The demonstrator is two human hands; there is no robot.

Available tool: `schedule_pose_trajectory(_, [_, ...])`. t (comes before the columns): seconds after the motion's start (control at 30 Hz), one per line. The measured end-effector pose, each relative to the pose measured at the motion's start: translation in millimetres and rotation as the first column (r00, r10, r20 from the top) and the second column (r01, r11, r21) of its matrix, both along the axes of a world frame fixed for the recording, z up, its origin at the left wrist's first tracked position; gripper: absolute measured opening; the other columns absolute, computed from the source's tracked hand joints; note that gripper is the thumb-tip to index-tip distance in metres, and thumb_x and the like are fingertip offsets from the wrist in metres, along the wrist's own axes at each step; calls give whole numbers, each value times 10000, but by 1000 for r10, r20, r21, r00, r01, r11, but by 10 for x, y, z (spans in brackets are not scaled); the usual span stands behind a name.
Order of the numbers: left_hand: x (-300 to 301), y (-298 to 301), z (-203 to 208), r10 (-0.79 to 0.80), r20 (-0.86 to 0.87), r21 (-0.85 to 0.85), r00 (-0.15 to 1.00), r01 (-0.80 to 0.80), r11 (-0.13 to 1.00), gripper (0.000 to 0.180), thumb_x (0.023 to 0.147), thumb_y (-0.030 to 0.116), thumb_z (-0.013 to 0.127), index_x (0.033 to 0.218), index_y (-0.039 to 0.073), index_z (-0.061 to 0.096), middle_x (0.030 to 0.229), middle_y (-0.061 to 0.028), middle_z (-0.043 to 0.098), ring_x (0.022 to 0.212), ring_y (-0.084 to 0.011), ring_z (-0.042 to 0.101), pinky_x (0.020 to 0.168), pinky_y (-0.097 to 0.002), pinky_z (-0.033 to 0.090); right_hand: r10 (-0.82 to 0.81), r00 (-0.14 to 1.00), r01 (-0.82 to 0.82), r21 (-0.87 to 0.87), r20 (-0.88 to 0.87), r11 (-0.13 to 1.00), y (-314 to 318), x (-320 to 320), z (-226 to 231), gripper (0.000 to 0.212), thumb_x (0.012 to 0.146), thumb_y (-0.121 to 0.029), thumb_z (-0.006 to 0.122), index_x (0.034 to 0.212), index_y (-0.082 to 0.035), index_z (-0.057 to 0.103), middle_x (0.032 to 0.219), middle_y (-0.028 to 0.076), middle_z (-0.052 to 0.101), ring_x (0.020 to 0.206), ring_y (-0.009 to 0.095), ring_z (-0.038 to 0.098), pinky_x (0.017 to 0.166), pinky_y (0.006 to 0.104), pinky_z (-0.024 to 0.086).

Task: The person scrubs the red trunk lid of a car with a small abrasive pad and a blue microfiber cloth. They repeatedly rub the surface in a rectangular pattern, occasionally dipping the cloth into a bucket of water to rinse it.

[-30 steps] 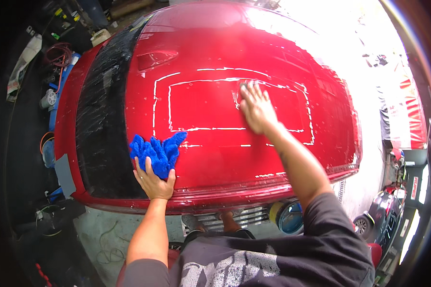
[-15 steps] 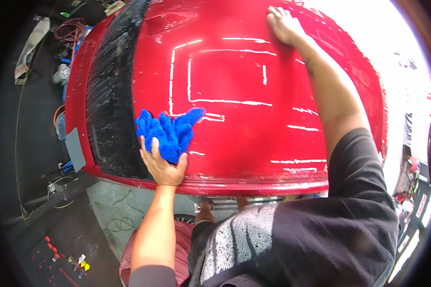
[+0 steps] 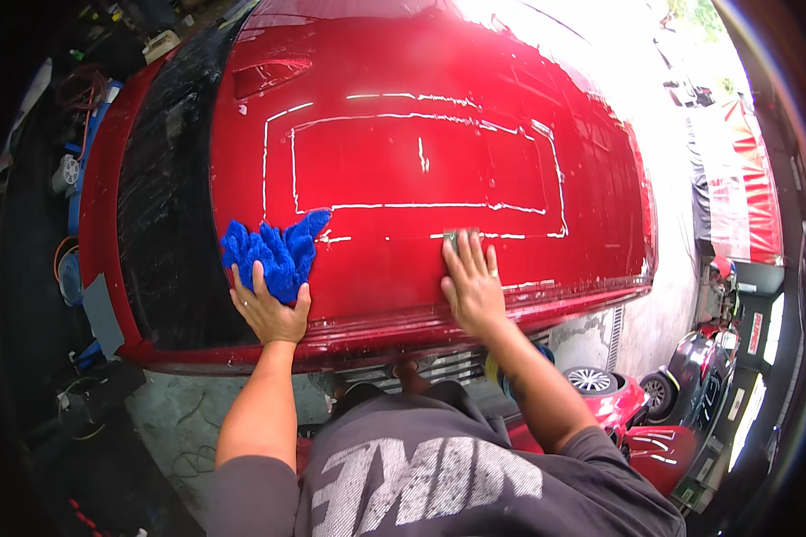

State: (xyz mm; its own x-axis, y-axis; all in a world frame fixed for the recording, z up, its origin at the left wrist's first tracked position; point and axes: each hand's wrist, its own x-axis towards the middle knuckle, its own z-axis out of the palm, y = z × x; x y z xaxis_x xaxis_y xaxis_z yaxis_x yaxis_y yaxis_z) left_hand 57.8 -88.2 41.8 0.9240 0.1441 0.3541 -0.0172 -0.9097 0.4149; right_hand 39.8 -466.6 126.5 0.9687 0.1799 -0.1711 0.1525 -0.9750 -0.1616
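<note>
The red car roof (image 3: 403,259) lies in front of me, wet-looking and glossy with white light reflections. A crumpled blue microfibre towel (image 3: 278,255) sits on its left part, close to the dark windscreen. My left hand (image 3: 270,313) leans on the near edge of the roof against this towel, fingers spread over its lower side and not closed round it. My right hand (image 3: 473,282) lies flat on the roof nearer its front edge, fingers stretched forward. Something small and greenish shows at the right fingertips; its kind is hidden by them.
To the left is the car's dark, streaked windscreen (image 3: 175,197), with a grey patch (image 3: 105,313) at its near corner. Behind me on the right stand a red car (image 3: 613,407) and a dark car (image 3: 694,380). A red and white cover (image 3: 743,179) hangs farther right.
My right hand has come back from the far side of the roof to the near side. My left hand stays by the towel. The view has shifted, showing more on the right.
</note>
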Motion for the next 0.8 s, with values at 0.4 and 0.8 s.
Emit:
schedule_pose_trajectory(0.4, [75,35,-118,-147,90,0,985,147,989,1059,879,648,763,1690,140,309,1674,-374,354,1537,-569,380,1220,-712,305,-104,949,108,5,298,994,-1143,5214,-413,661,1161,-517,286,1707,-155,378,1783,118,354,1653,349,304,1326,612,247])
schedule_pose_trajectory(0.8, [9,26,-64,-23,22,56,999,22,998,1050,883,607,756,1692,134,284,1700,-360,302,1574,-552,324,1252,-724,268,11,1000,-10,33,-17,999,-249,-346,-37,736,1093,-302,573,1731,-50,306,1795,289,232,1686,481,146,1352,635,110])
